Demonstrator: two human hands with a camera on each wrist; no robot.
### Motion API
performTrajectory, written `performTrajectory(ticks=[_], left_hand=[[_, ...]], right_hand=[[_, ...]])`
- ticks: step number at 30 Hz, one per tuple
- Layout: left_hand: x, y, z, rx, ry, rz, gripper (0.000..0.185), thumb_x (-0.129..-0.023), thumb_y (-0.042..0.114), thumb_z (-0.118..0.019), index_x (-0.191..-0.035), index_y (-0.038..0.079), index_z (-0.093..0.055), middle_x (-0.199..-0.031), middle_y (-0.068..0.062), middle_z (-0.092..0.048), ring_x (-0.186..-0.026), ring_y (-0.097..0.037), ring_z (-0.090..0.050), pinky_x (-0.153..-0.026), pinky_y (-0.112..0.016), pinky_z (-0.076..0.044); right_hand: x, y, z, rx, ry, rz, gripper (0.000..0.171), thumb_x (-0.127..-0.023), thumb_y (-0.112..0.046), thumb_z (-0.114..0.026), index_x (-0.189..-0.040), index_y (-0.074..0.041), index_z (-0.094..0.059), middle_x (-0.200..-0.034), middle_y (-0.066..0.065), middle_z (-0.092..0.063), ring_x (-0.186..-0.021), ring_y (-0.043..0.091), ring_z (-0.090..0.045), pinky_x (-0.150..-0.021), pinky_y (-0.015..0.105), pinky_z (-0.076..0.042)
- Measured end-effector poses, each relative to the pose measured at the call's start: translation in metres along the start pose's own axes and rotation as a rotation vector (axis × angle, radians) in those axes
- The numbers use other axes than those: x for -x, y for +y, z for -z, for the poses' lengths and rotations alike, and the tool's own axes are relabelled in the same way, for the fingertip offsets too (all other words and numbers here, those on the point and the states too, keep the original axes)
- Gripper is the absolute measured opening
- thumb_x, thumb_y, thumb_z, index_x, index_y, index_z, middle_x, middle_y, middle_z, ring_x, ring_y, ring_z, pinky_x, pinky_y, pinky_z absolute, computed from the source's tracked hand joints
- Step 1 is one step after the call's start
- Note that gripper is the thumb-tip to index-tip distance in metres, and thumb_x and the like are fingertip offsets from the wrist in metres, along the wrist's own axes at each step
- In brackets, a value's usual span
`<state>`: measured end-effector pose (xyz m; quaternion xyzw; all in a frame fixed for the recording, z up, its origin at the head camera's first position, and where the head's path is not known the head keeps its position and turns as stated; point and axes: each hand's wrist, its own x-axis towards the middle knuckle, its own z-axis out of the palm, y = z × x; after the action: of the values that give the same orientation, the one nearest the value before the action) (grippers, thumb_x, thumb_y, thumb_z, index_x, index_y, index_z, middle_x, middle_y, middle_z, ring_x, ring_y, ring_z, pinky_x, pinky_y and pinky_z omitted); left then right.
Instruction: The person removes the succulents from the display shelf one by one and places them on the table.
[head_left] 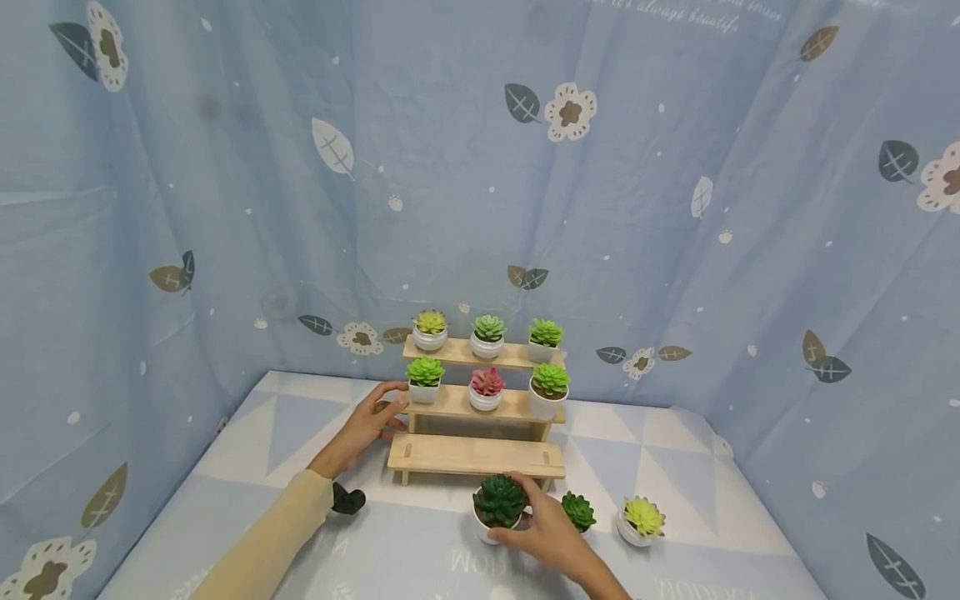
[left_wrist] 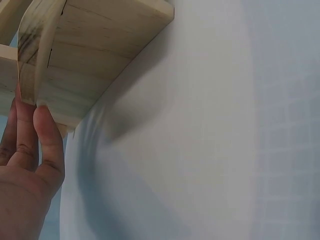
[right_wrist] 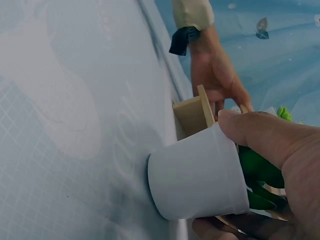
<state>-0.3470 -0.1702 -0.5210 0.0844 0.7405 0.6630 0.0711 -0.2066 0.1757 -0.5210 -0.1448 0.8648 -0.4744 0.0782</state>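
Observation:
A three-tier wooden shelf stand (head_left: 476, 457) stands toward the back of the table. At its left side, my left hand (head_left: 367, 423) pinches a wooden upright (left_wrist: 31, 65) between thumb and fingers. My right hand (head_left: 551, 533) grips a dark green succulent (head_left: 500, 498) by its white pot (right_wrist: 195, 177), thumb on one side and fingers on the other. This pot is in front of the lowest tier, right of the middle; whether its base touches the table cannot be told. Several potted succulents stand on the upper two tiers, among them a red one (head_left: 487, 383); the lowest tier is bare.
Right of my right hand are a small green succulent (head_left: 578, 510), its pot partly hidden, and a yellow-green succulent (head_left: 642, 518) in a white pot. A dark strap-like piece (head_left: 348, 499) shows by my left sleeve. A patterned blue curtain (head_left: 450, 208) hangs behind the table.

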Motion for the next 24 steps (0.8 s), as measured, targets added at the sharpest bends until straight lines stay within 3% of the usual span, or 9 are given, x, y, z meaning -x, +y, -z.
performTrajectory(ticks=[5, 13, 19, 24], left_hand=[[0.000, -0.001, 0.000, -0.002, 0.003, 0.004, 0.053, -0.100, 0.054, -0.063, -0.146, 0.031, -0.049, -0.135, -0.015, -0.056, -0.103, -0.034, -0.066, -0.081, -0.043, -0.053], [0.001, -0.001, 0.000, -0.011, -0.001, -0.005, 0.052, -0.102, 0.052, -0.061, -0.147, 0.030, -0.048, -0.135, -0.015, -0.056, -0.102, -0.032, -0.067, -0.080, -0.041, -0.053], [0.001, 0.000, 0.000, 0.001, 0.001, -0.004, 0.053, -0.101, 0.053, -0.062, -0.147, 0.030, -0.049, -0.135, -0.015, -0.055, -0.104, -0.035, -0.066, -0.083, -0.046, -0.052], [0.004, 0.005, 0.000, 0.001, -0.013, -0.016, 0.053, -0.103, 0.048, -0.061, -0.148, 0.026, -0.048, -0.135, -0.016, -0.055, -0.106, -0.039, -0.065, -0.086, -0.051, -0.052]], right_hand=[[0.001, -0.005, 0.008, -0.049, -0.010, 0.043, 0.090, -0.087, -0.040, -0.085, -0.158, -0.014, -0.037, -0.147, 0.018, -0.049, -0.134, 0.041, -0.050, -0.099, 0.057, -0.049], [-0.002, -0.017, 0.028, -0.059, 0.011, 0.142, 0.081, -0.092, -0.035, -0.080, -0.158, -0.018, -0.035, -0.144, 0.018, -0.054, -0.129, 0.036, -0.057, -0.103, 0.049, -0.049], [-0.009, -0.025, 0.046, -0.070, 0.116, 0.134, 0.074, -0.091, -0.035, -0.081, -0.154, -0.026, -0.042, -0.142, 0.012, -0.056, -0.131, 0.035, -0.053, -0.099, 0.047, -0.051], [-0.018, -0.028, 0.061, -0.097, 0.195, 0.105, 0.074, -0.091, -0.034, -0.082, -0.153, -0.018, -0.045, -0.136, 0.007, -0.060, -0.129, 0.034, -0.054, -0.098, 0.039, -0.051]])
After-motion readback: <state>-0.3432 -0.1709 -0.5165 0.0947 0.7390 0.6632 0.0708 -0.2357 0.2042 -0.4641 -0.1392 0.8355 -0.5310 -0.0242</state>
